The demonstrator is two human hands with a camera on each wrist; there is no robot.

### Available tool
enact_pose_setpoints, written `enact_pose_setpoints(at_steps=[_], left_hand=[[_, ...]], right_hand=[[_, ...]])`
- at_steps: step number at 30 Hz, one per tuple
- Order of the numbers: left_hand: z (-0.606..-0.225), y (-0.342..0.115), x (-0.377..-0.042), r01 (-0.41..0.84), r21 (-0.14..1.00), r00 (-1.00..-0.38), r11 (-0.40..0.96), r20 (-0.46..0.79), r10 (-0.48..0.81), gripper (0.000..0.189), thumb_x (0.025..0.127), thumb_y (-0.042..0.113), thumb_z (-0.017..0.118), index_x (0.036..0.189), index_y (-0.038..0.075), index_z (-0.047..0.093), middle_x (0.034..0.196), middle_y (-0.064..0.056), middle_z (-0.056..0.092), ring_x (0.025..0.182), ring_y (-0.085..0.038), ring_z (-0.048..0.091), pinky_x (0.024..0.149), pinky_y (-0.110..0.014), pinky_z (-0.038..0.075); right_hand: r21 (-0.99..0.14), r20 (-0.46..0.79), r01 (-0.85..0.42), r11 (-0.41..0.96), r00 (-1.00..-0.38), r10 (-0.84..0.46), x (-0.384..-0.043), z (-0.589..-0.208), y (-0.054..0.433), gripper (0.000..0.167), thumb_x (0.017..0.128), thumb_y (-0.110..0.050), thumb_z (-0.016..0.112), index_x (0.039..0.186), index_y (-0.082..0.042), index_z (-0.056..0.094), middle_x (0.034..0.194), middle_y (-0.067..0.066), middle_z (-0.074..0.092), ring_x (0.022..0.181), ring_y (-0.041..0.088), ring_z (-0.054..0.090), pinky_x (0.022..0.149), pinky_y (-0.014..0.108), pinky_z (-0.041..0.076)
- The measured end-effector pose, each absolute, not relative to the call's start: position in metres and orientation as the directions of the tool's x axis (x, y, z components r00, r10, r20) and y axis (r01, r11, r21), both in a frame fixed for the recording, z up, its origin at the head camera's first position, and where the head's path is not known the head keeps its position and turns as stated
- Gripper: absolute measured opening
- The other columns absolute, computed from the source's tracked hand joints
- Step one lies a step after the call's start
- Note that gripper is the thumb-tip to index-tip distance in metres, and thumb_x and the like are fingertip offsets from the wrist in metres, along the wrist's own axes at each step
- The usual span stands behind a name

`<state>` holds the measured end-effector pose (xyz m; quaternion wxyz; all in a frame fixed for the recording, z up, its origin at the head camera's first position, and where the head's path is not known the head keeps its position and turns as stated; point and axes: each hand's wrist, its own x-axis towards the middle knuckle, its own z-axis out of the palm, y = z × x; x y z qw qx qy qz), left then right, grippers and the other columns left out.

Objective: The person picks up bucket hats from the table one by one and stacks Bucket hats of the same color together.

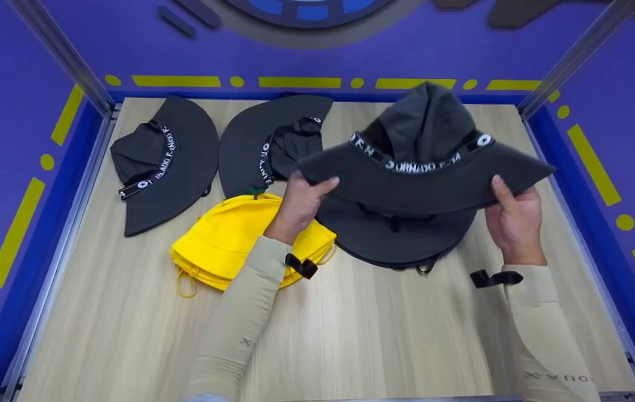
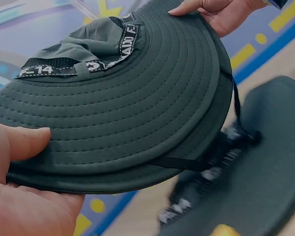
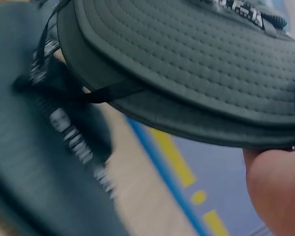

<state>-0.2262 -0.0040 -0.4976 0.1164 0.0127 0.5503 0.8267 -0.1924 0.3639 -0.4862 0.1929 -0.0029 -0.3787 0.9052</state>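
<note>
Both hands hold up a dark grey wide-brimmed hat [image 1: 407,187], its crown upward and a black-and-white lettered band around it. My left hand [image 1: 298,204] pinches the left side of the brim, thumb on top and fingers beneath. At the right side of the brim, my right hand [image 1: 515,223] grips it the same way. In the left wrist view the brim [image 2: 137,118] shows stitched rows and a second layer under it, with a black cord hanging down. Below the held hat, another dark hat [image 1: 407,240] lies on the table, its upper part hidden.
Two more dark hats lie at the back left, one at the far left [image 1: 189,167] and one beside it [image 1: 245,139]. A yellow hat stack [image 1: 222,234] with cords sits under my left forearm. Blue panels [image 1: 306,61] wall in the wooden table [image 1: 351,335].
</note>
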Motion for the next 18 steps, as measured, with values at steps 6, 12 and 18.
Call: enact_pose_setpoints(at_steps=[6, 12, 18], left_hand=[[-0.519, 0.001, -0.216, -0.275, 0.923, -0.955, -0.269, -0.23, 0.185, 0.053, 0.092, 0.0, 0.072, 0.141, -0.001, 0.05, 0.127, -0.01, 0.066, 0.111, -0.019, 0.065, 0.105, -0.034, 0.053], [-0.527, 0.009, -0.216, -0.285, 0.938, -0.953, -0.198, -0.257, 0.159, 0.057, 0.092, 0.0, 0.073, 0.143, -0.005, 0.048, 0.142, -0.019, 0.06, 0.127, -0.028, 0.062, 0.112, -0.038, 0.048], [-0.533, 0.017, -0.217, -0.214, 0.971, -0.973, 0.11, -0.222, 0.058, 0.083, 0.091, -0.001, 0.073, 0.16, 0.005, 0.026, 0.163, -0.016, 0.038, 0.152, -0.031, 0.037, 0.126, -0.041, 0.029]], right_hand=[[-0.757, 0.055, -0.246, -0.606, -0.947, 0.316, -0.18, -0.517, 0.372, 0.024, 0.095, 0.012, 0.061, 0.118, 0.006, 0.064, 0.106, 0.016, 0.074, 0.09, 0.024, 0.076, 0.079, 0.033, 0.062], [-0.853, -0.048, -0.157, -0.498, -0.926, 0.375, -0.182, -0.523, 0.374, 0.036, 0.09, 0.005, 0.072, 0.125, 0.002, 0.064, 0.109, 0.012, 0.075, 0.092, 0.02, 0.076, 0.08, 0.03, 0.062], [-0.961, -0.179, 0.061, -0.27, -0.881, 0.438, -0.186, -0.533, 0.377, 0.063, 0.085, -0.003, 0.081, 0.141, -0.005, 0.054, 0.099, 0.0, 0.078, 0.086, 0.013, 0.077, 0.076, 0.024, 0.061]])
